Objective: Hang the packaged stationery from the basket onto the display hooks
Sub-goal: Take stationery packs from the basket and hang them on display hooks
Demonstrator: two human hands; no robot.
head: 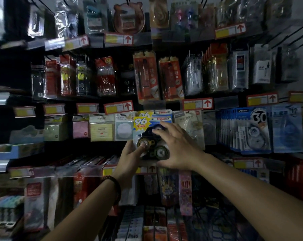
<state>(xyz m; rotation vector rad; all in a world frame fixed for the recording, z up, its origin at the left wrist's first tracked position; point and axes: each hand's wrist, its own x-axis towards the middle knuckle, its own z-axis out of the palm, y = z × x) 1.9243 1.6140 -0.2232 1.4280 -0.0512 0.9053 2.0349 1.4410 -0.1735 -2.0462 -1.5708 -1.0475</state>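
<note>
A blister pack of correction tape [148,126], with a yellow "96" badge and dark round reels, hangs in front of an identical pack on a display hook [154,111] at the middle of the wall. My left hand [133,153] grips the pack's lower left corner, thumb pressed on a reel. My right hand [175,145] lies over the pack's right side with spread, straight fingers touching its front. The basket is out of view.
Rows of hooks carry packaged stationery: sticky notes [102,130] to the left, blue correction tape packs [248,129] to the right, pen packs [146,77] above. Red and yellow price tags [118,107] line each rail. Empty hooks [290,37] jut out at the upper right.
</note>
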